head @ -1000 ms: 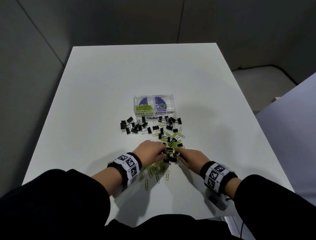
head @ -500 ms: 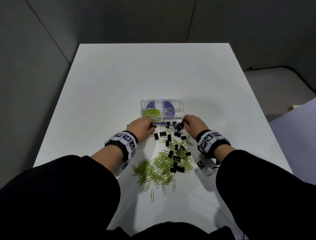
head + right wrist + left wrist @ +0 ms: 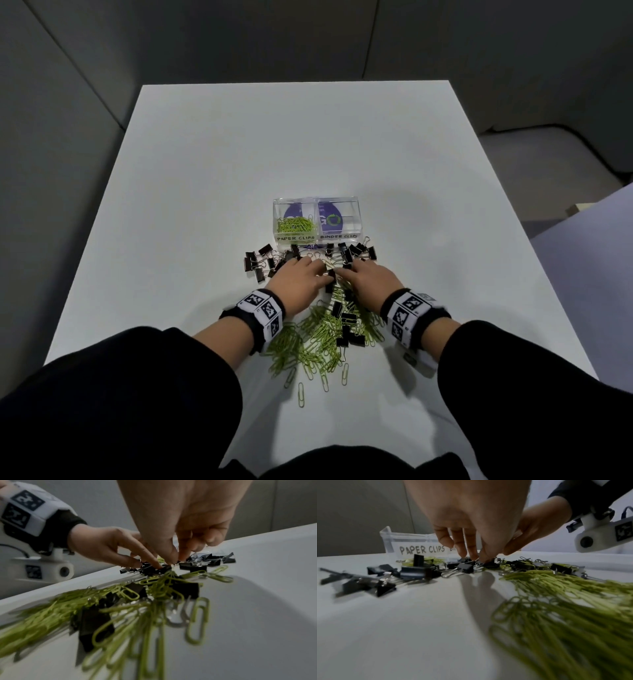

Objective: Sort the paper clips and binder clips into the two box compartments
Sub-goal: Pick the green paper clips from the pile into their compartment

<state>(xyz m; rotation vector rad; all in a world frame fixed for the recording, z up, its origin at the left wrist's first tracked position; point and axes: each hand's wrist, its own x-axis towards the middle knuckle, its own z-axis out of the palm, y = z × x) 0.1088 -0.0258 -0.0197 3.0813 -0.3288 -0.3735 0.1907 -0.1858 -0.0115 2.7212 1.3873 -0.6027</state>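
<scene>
A clear two-part box (image 3: 358, 219) stands mid-table. Its left part, labelled PAPER CLIPS (image 3: 295, 224), holds green paper clips. The right part, labelled BINDER CLIPS (image 3: 347, 224), shows no clips. Black binder clips (image 3: 260, 265) lie scattered before the box. A heap of green paper clips (image 3: 315, 342), mixed with binder clips, lies nearer me. My left hand (image 3: 317, 270) (image 3: 476, 558) sets straight fingertips on binder clips. My right hand (image 3: 349, 270) (image 3: 176, 560) meets it, thumb and forefinger pinching at a binder clip (image 3: 186, 564).
The white table (image 3: 239, 154) stretches bare beyond the box. Its right edge borders a grey floor and a pale surface (image 3: 603, 219). Dark grey walls stand behind and to the left. A few single paper clips (image 3: 300, 394) lie near the front edge.
Both hands have drawn back from the box's front edge toward me and come together over the binder clips in the middle. A second ago they were nearer me, in the mixed heap.
</scene>
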